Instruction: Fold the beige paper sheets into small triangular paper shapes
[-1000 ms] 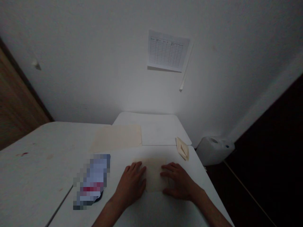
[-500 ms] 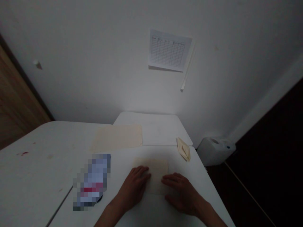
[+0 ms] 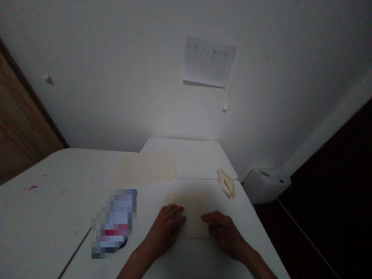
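A folded cream sheet of paper or thin cloth lies on the white table between my hands. My left hand rests over its left edge, with fingers stretched and pressing flat. At the right edge is my right hand. Its index finger reaches onto the sheet, and its thumb is bent near the lower right corner. No grip on the sheet shows. A larger cream sheet is spread farther back on the left. Toward the right table edge sits a small folded cream piece, its layers slightly parted.
A blurred-out bluish item with a red band lies left of my hands. The white tabletop has a seam and reddish stains. A printed sheet hangs on the wall behind. Beyond the right edge, a white plastic container stands lower down.
My right hand has drawn in its thumb and shifted slightly to the right, uncovering the sheet's lower right corner. My left hand has stayed nearly still.
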A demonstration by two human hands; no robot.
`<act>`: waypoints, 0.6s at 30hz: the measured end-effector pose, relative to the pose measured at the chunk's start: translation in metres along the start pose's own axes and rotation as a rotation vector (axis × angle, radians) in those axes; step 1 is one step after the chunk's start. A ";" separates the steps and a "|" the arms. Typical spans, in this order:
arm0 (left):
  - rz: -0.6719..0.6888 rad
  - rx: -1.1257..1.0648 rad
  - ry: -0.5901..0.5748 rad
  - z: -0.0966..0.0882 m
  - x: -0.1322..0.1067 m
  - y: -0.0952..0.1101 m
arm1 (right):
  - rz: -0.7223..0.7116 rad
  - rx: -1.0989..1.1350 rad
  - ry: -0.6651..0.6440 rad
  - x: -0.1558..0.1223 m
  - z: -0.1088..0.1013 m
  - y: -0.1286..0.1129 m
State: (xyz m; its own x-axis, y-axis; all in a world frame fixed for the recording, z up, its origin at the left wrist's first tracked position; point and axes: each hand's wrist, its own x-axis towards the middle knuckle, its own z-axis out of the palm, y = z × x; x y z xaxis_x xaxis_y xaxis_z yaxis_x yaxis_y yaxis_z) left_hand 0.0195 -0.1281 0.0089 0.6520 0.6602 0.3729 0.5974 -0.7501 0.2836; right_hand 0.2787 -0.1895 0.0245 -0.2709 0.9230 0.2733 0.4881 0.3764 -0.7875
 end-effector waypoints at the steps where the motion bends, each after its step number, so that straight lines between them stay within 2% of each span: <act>1: -0.002 -0.003 -0.005 -0.001 0.000 0.001 | -0.036 -0.013 -0.015 0.000 -0.002 0.001; 9: -0.013 -0.061 -0.003 -0.008 0.001 0.004 | -0.133 -0.136 -0.082 0.007 -0.006 0.010; 18: -0.012 -0.071 -0.035 -0.009 0.002 0.004 | -0.112 -0.218 -0.177 0.025 -0.019 -0.010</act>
State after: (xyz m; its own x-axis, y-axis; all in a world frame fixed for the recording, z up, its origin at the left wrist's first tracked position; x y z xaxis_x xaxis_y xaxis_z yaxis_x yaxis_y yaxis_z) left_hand 0.0186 -0.1302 0.0186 0.6617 0.6694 0.3378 0.5715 -0.7419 0.3507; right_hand 0.2824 -0.1687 0.0497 -0.4646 0.8535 0.2360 0.6081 0.5012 -0.6156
